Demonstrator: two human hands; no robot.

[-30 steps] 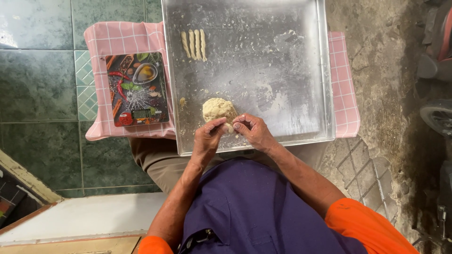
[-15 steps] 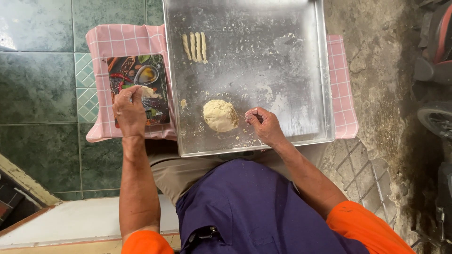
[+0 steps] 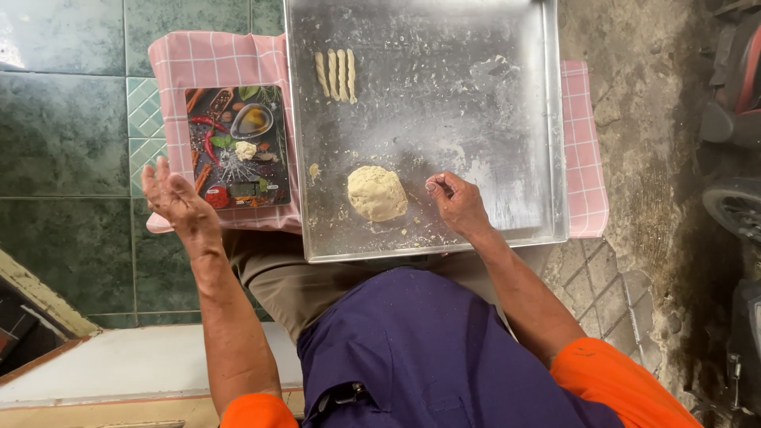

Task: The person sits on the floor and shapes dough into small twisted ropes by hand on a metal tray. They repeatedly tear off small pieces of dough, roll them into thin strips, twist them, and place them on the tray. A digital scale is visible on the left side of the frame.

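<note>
- The dough ball (image 3: pixel 377 192) lies on the metal tray (image 3: pixel 507 119), near its front edge.
- The right hand (image 3: pixel 454 201), just right of the dough ball, pinches a small dough bit.
- The left hand (image 3: pixel 178 202), left of the tray, is spread open, empty.
- A small dough piece (image 3: pixel 246 149) sits on the kitchen scale (image 3: pixel 236 147).
- Four dough strips (image 3: pixel 335 74) lie at the tray's far side.

Tray on the cloth, scale off to its left

Dough ball (image 3: pixel 377 192) sits in the tray (image 3: pixel 507 119) near the front edge, four dough sticks (image 3: pixel 335 75) lie toward the back. Small dough piece (image 3: pixel 246 150) is on the kitchen scale (image 3: pixel 236 147), which sits on the cloth (image 3: pixel 214 59) left of the tray.
</note>
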